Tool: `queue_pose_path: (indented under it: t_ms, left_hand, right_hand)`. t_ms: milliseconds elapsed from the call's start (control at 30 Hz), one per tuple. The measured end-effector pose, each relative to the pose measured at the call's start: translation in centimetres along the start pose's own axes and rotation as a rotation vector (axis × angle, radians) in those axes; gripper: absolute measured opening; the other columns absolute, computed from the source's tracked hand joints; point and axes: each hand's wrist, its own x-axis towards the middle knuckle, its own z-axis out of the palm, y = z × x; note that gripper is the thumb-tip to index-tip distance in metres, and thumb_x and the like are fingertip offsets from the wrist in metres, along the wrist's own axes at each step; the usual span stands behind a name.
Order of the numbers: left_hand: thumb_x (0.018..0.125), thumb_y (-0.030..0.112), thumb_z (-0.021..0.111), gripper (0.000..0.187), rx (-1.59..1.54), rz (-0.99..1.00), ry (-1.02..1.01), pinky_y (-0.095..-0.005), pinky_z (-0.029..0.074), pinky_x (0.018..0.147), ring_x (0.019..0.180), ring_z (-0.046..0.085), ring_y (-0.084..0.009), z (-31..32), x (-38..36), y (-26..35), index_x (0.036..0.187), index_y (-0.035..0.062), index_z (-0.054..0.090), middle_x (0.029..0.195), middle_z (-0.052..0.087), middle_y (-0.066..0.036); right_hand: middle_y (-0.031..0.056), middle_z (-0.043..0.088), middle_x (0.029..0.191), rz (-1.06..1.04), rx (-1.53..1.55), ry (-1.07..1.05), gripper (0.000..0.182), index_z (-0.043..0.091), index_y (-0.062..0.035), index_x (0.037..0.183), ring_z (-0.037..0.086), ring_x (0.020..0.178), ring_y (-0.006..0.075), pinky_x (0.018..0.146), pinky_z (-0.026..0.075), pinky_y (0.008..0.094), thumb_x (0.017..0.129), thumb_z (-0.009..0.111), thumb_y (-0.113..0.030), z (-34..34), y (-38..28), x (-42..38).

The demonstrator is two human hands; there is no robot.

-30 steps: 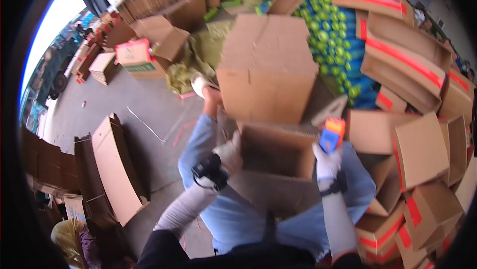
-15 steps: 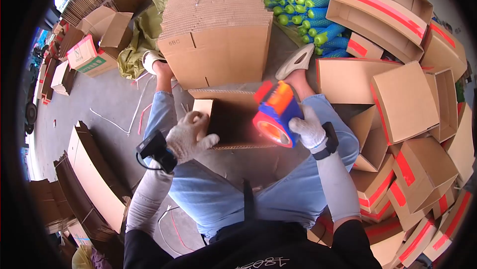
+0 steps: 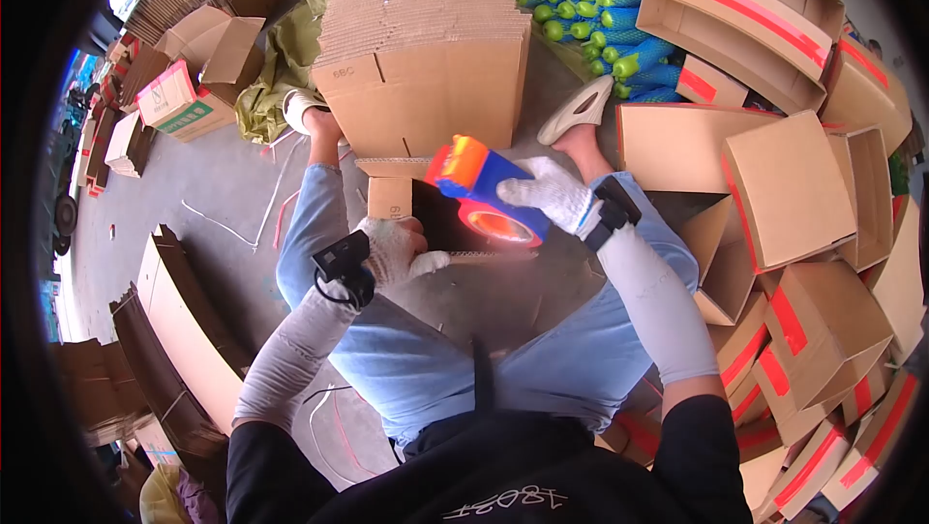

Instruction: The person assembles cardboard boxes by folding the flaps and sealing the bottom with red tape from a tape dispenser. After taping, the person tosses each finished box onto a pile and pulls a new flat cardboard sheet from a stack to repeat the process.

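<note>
Between my legs an open cardboard box [image 3: 390, 197] stands on the floor. My left hand [image 3: 399, 248], in a pale glove, is at the box's near left corner, its fingers bent over the edge. What the fingertips grip is partly hidden. My gloved right hand [image 3: 556, 193] holds a blue and orange tape dispenser [image 3: 498, 174] with a red roll, above the right part of the box. The dispenser hides much of the box's right side.
Beyond the box stands a stack of flattened cardboard [image 3: 416, 89]. Boxes with red tape [image 3: 789, 195] pile up at right. Green produce in blue netting [image 3: 619, 16] lies at the upper right. Folded cardboard [image 3: 184, 316] lies at left, and loose straps [image 3: 227, 232] are on the floor.
The tape dispenser has moved left and up over the box with my right hand. My left hand has shifted slightly right and down. The box has turned or shifted a little.
</note>
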Motion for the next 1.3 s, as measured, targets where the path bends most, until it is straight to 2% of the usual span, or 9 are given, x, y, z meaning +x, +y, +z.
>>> queue_pose_path:
  t_ms: [267, 400, 467, 567, 867, 933, 1000, 1133, 1300]
  left_hand:
    - [0.092, 0.068, 0.043, 0.069, 0.083, 0.039, 0.203, -0.0441, 0.054, 0.068, 0.075, 0.067, -0.0318, 0.9, -0.5, -0.1, 0.074, 0.0081, 0.071, 0.080, 0.064, -0.012]
    - [0.091, 0.067, 0.044, 0.067, 0.026, 0.029, 0.252, -0.0435, 0.055, 0.068, 0.076, 0.068, -0.0319, 1.0, -1.0, 0.6, 0.077, 0.0074, 0.071, 0.075, 0.064, -0.013]
    - [0.091, 0.067, 0.045, 0.067, 0.036, 0.050, 0.289, -0.0435, 0.055, 0.068, 0.076, 0.067, -0.0319, 0.7, -0.8, 0.7, 0.077, 0.0072, 0.071, 0.074, 0.064, -0.014]
    - [0.091, 0.066, 0.047, 0.066, -0.006, 0.078, 0.283, -0.0439, 0.055, 0.069, 0.076, 0.067, -0.0327, 0.4, -0.8, 0.7, 0.076, 0.0068, 0.071, 0.074, 0.063, -0.014]
    - [0.093, 0.046, 0.053, 0.047, -0.211, -0.040, 0.171, -0.0457, 0.052, 0.084, 0.098, 0.064, -0.0371, -2.8, 1.8, 0.8, 0.124, 0.0102, 0.059, 0.103, 0.064, -0.018]
    - [0.089, 0.039, 0.061, 0.044, -0.043, -0.039, 0.118, -0.0457, 0.052, 0.084, 0.100, 0.064, -0.0360, -4.7, 4.1, 2.3, 0.122, 0.0102, 0.060, 0.107, 0.063, -0.016]
    - [0.078, 0.030, 0.071, 0.050, -0.070, 0.125, 0.508, -0.0449, 0.051, 0.084, 0.101, 0.063, -0.0338, -3.7, 8.2, 1.9, 0.122, 0.0118, 0.059, 0.109, 0.062, -0.013]
    - [0.074, 0.026, 0.076, 0.054, 0.029, 0.080, 0.926, -0.0449, 0.051, 0.081, 0.097, 0.061, -0.0310, -5.4, 11.7, 2.8, 0.124, 0.0138, 0.058, 0.104, 0.061, -0.008]
    - [0.085, 0.030, 0.067, 0.045, -0.112, -0.025, 0.422, -0.0450, 0.055, 0.076, 0.094, 0.066, -0.0317, -8.0, 15.3, 4.3, 0.128, 0.0183, 0.056, 0.099, 0.066, -0.013]
  right_hand:
    - [0.0053, 0.069, 0.106, 0.048, -0.306, 0.018, 0.051, 0.064, 0.0039, 0.120, 0.061, 0.094, 0.0105, 0.085, 0.049, 0.0274, 0.086, 0.076, -0.032, -0.4, 1.3, 0.7]
    - [0.0138, 0.063, 0.119, -0.195, 0.897, 0.184, 0.063, 0.045, 0.0002, 0.136, 0.067, 0.099, 0.0223, 0.086, 0.058, 0.0375, 0.093, 0.063, -0.043, -5.9, 0.8, -4.6]
    - [0.0138, 0.063, 0.121, -0.287, 0.974, 0.170, 0.060, 0.050, -0.0003, 0.133, 0.067, 0.100, 0.0222, 0.087, 0.057, 0.0378, 0.095, 0.060, -0.045, -8.6, 0.4, -5.9]
    - [0.0118, 0.066, 0.118, -0.330, 0.355, 0.390, 0.058, 0.054, 0.0035, 0.128, 0.066, 0.103, 0.0206, 0.093, 0.053, 0.0361, 0.094, 0.062, -0.042, -9.0, 1.0, -4.7]
    - [0.0116, 0.066, 0.116, -0.266, 0.836, 0.419, 0.047, 0.051, -0.0076, 0.132, 0.068, 0.097, 0.0246, 0.084, 0.058, 0.0413, 0.100, 0.052, -0.042, -14.1, 5.9, -1.2]
    - [0.0104, 0.064, 0.120, -0.488, 0.948, -0.111, 0.047, 0.051, -0.0082, 0.133, 0.065, 0.103, 0.0253, 0.091, 0.055, 0.0415, 0.101, 0.049, -0.043, -16.5, 8.1, -0.1]
    - [0.0088, 0.060, 0.128, -0.264, 0.725, 0.440, 0.052, 0.047, -0.0089, 0.139, 0.061, 0.112, 0.0236, 0.099, 0.050, 0.0401, 0.101, 0.051, -0.044, -13.6, 7.1, 0.2]
    - [0.0107, 0.059, 0.129, -0.283, 0.809, 0.262, 0.054, 0.046, -0.0079, 0.139, 0.061, 0.115, 0.0245, 0.100, 0.051, 0.0403, 0.100, 0.052, -0.045, -12.9, 8.0, 0.6]
    - [0.0156, 0.060, 0.129, -0.367, 0.926, 0.237, 0.059, 0.046, -0.0065, 0.137, 0.064, 0.110, 0.0299, 0.089, 0.058, 0.0440, 0.099, 0.048, -0.052, -15.8, 9.1, 0.1]
